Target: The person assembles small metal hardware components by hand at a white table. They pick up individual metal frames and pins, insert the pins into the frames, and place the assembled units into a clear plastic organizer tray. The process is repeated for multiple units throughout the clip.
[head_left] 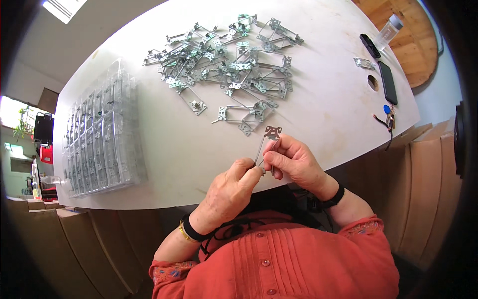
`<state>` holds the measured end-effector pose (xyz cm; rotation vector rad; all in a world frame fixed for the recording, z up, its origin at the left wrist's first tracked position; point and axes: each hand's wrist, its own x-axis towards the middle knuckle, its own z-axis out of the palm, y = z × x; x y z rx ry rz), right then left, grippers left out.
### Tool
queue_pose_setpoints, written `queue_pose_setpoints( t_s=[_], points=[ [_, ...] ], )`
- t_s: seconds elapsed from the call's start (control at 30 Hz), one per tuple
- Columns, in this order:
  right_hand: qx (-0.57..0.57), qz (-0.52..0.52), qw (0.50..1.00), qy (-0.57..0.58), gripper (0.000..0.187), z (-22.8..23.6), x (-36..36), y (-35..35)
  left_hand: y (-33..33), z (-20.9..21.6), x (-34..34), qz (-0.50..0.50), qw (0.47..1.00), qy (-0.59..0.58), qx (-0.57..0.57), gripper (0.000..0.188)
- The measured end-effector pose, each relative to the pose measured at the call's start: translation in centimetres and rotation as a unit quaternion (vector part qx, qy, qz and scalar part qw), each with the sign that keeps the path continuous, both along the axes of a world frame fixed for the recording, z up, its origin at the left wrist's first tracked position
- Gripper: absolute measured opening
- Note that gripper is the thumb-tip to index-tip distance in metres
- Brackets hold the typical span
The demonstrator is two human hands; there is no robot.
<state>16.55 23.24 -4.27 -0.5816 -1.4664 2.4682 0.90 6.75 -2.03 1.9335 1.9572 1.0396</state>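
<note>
Between my two hands, just above the near edge of the white table [338,109], is a metal bracket [273,132] with a cut-out end plate and thin rods. My left hand [231,187] is closed, its thumb and fingers pinching the lower end of the rods. The fingers of my right hand [294,162] are closed on the bracket just below its end plate. The lower end of the part is mostly hidden by my fingers. Beyond my hands lies a tangled heap of similar metal brackets [241,65], with a few at its near side lying more apart.
Stacked clear plastic trays [130,144] with metal parts in their slots stand at the left. Toward the right edge are a bottle [391,30], a black case [369,46], a phone [387,82], a single bracket [364,63], a round hole [373,82] and keys [391,119].
</note>
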Motion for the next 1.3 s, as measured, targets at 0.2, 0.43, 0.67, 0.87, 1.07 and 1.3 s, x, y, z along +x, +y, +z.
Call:
queue_pose_setpoints(
  t_s=[0.2, 0.43, 0.67, 0.87, 1.07, 1.3],
  points=[
    [0.064, 0.027, 0.995, -0.075, 0.014, 1.0, -0.1, -0.6, -0.8, 0.0, -0.5, -0.004, 1.0, -0.02, 0.008, 0.022],
    [0.142, 0.04, 0.987, -0.06, 0.015, 1.0, -0.4, -1.5, -2.1, -0.4, -0.7, -0.01, 0.997, -0.069, 0.024, 0.021],
    [0.204, 0.02, 0.974, -0.093, 0.027, 4.3, 0.7, -0.7, -3.4, -0.6, -1.5, -0.041, 0.998, -0.024, 0.038, 0.025],
    [0.234, 0.073, 0.964, -0.105, 0.015, 6.2, 0.9, -0.1, -4.2, -0.2, -2.2, -0.064, 0.998, -0.009, 0.028, 0.025],
    [0.206, 0.067, 0.965, -0.145, 0.015, 7.2, 1.0, 0.5, -3.9, -0.2, -2.6, -0.08, 0.997, 0.008, 0.007, 0.027],
    [0.223, -0.068, 0.955, -0.185, 0.017, 5.5, 2.7, 2.8, -3.5, -1.2, -2.1, 0.006, 0.998, -0.045, 0.054, 0.031]
  ],
)
